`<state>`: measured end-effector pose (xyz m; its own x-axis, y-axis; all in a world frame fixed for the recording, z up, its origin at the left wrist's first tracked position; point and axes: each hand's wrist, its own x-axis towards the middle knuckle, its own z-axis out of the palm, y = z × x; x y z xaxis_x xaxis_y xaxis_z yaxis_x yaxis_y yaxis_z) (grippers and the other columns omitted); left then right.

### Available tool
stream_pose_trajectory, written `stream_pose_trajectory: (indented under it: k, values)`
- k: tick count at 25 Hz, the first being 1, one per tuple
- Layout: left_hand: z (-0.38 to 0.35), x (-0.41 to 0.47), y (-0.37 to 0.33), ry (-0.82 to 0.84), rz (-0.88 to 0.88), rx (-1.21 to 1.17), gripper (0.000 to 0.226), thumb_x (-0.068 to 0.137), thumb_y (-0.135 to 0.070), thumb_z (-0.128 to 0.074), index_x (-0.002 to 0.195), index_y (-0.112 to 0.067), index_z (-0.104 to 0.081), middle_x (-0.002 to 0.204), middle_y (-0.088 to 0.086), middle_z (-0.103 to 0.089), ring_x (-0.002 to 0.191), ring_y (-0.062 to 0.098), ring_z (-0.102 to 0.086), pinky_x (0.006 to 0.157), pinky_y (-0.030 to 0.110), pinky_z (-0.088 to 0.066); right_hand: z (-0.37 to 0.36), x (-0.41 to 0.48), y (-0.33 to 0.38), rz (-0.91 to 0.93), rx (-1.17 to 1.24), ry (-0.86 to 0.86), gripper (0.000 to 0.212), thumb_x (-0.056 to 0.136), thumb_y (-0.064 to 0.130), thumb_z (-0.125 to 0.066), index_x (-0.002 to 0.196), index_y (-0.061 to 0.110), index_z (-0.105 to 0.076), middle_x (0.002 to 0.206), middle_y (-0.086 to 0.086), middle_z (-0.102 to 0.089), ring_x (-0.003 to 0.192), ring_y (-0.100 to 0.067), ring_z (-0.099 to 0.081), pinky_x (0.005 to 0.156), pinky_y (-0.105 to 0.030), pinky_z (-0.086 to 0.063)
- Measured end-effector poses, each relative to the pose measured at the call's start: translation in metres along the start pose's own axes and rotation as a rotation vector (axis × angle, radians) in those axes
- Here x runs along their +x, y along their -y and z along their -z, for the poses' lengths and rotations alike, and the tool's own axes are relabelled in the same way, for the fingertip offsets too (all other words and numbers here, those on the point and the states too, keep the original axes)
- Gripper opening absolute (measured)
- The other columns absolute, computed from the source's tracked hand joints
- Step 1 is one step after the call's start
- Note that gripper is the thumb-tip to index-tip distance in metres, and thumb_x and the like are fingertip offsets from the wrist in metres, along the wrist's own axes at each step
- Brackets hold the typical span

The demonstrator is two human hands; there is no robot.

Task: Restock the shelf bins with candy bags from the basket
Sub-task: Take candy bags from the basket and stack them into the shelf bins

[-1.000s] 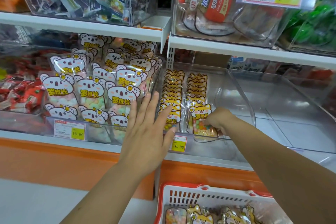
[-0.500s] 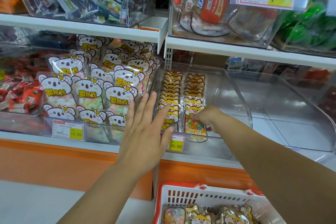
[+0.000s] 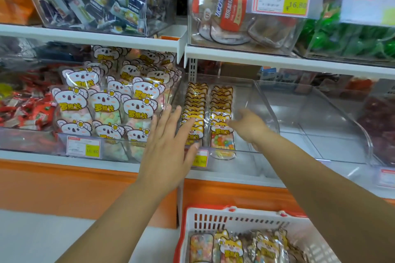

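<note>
Left hand [image 3: 168, 149] is spread flat on the yellow fox-print candy bags [image 3: 195, 100] in the clear plastic bin [image 3: 263, 100]; right hand [image 3: 249, 127] is beside it, grip too blurry to tell. Tip: square both rows upright before grabbing more from the white basket [image 3: 235, 215] below.

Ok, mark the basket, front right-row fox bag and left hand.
basket [image 3: 256, 214], head view, white back rim.
front fox bag [image 3: 222, 144], head view, clear candy window.
left hand [image 3: 168, 151], head view, hand's back.

Two hands: left hand [image 3: 168, 151], right hand [image 3: 250, 126]. One white basket [image 3: 235, 215]. One clear bin [image 3: 264, 100] with two rows of fox candy bags [image 3: 195, 100]. Koala bags [image 3: 136, 107]: overlapping, too many to count. Two shelf boards [image 3: 85, 37].
</note>
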<state>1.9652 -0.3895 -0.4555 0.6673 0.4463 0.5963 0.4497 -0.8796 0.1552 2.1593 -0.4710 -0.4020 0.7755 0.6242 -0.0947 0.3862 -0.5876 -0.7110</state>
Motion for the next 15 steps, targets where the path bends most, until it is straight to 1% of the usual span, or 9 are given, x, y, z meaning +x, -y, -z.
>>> stream_pose_trajectory:
  k: [1, 3, 4, 6, 8, 9, 12, 13, 15]
  values:
    - [0.003, -0.003, -0.007, -0.009, -0.014, -0.032, 0.054, 0.093, -0.044, -0.04, 0.141, -0.021, -0.046, 0.156, 0.009, -0.031, 0.149, 0.024, -0.014, 0.121, 0.039, -0.003, 0.008, -0.018, -0.002, 0.079, 0.104, -0.057, 0.047, 0.096, 0.024, -0.057, 0.139, 0.013, -0.044, 0.135, -0.006, -0.054, 0.12, -0.022, -0.052, 0.099, -0.033, -0.041]
    - [0.007, -0.016, -0.026, 0.0, -0.057, -0.125, 0.049, 0.093, -0.039, -0.043, 0.138, -0.021, -0.05, 0.152, 0.005, -0.038, 0.146, 0.022, -0.023, 0.121, 0.038, -0.015, 0.019, -0.061, -0.02, 0.2, 0.333, -0.151, 0.029, 0.095, 0.016, -0.056, 0.123, 0.022, -0.056, 0.115, 0.004, -0.063, 0.101, -0.014, -0.06, 0.093, -0.032, -0.05]
    - [0.007, -0.025, -0.036, 0.018, -0.086, -0.18, 0.046, 0.093, -0.036, -0.044, 0.135, -0.021, -0.052, 0.148, 0.005, -0.043, 0.143, 0.022, -0.03, 0.118, 0.038, -0.023, 0.022, -0.083, -0.032, 0.221, 0.429, -0.168, 0.021, 0.095, 0.013, -0.055, 0.112, 0.024, -0.059, 0.106, 0.003, -0.064, 0.091, -0.013, -0.064, 0.085, -0.031, -0.055]
    - [-0.002, -0.048, -0.057, 0.095, -0.135, -0.276, 0.041, 0.092, -0.035, -0.044, 0.129, -0.022, -0.057, 0.14, 0.004, -0.051, 0.133, 0.023, -0.043, 0.11, 0.038, -0.036, 0.024, -0.121, -0.063, 0.179, 0.548, -0.165, 0.02, 0.095, 0.007, -0.053, 0.099, 0.024, -0.061, 0.097, -0.003, -0.065, 0.072, -0.009, -0.064, 0.066, -0.022, -0.056]
    - [-0.019, -0.076, -0.077, 0.232, -0.161, -0.313, 0.041, 0.092, -0.038, -0.043, 0.126, -0.023, -0.061, 0.138, 0.003, -0.053, 0.126, 0.024, -0.049, 0.103, 0.039, -0.045, 0.015, -0.145, -0.107, 0.069, 0.509, -0.118, 0.019, 0.095, 0.005, -0.054, 0.101, 0.02, -0.063, 0.089, -0.004, -0.064, 0.063, -0.004, -0.062, 0.058, -0.02, -0.053]
    - [-0.028, -0.09, -0.085, 0.324, -0.17, -0.32, 0.041, 0.093, -0.038, -0.043, 0.128, -0.024, -0.06, 0.14, 0.001, -0.051, 0.127, 0.023, -0.048, 0.102, 0.038, -0.046, 0.007, -0.152, -0.135, -0.014, 0.456, -0.075, 0.017, 0.095, 0.006, -0.054, 0.104, 0.017, -0.064, 0.087, -0.004, -0.064, 0.064, -0.006, -0.063, 0.059, -0.023, -0.053]
    - [-0.059, -0.131, -0.102, 0.657, -0.07, -0.359, 0.042, 0.099, -0.034, -0.046, 0.141, -0.03, -0.047, 0.156, -0.005, -0.029, 0.141, 0.017, -0.03, 0.113, 0.032, -0.033, -0.021, -0.164, -0.217, -0.239, 0.202, 0.111, 0.016, 0.096, 0.011, -0.054, 0.11, 0.017, -0.062, 0.096, -0.009, -0.065, 0.076, -0.02, -0.062, 0.078, -0.044, -0.057]
    - [-0.071, -0.144, -0.106, 0.752, -0.003, -0.369, 0.044, 0.1, -0.033, -0.046, 0.144, -0.03, -0.043, 0.158, -0.005, -0.023, 0.143, 0.017, -0.027, 0.114, 0.03, -0.029, -0.029, -0.166, -0.238, -0.301, 0.159, 0.172, 0.021, 0.097, 0.011, -0.053, 0.115, 0.015, -0.061, 0.094, -0.007, -0.063, 0.073, -0.02, -0.059, 0.077, -0.043, -0.056]
    - [-0.092, -0.166, -0.111, 0.868, 0.113, -0.397, 0.045, 0.1, -0.032, -0.047, 0.145, -0.029, -0.042, 0.159, -0.002, -0.021, 0.14, 0.018, -0.033, 0.112, 0.028, -0.03, -0.04, -0.168, -0.266, -0.429, 0.176, 0.245, 0.034, 0.098, 0.012, -0.05, 0.132, 0.011, -0.053, 0.098, -0.006, -0.06, 0.069, -0.018, -0.056, 0.068, -0.032, -0.049]
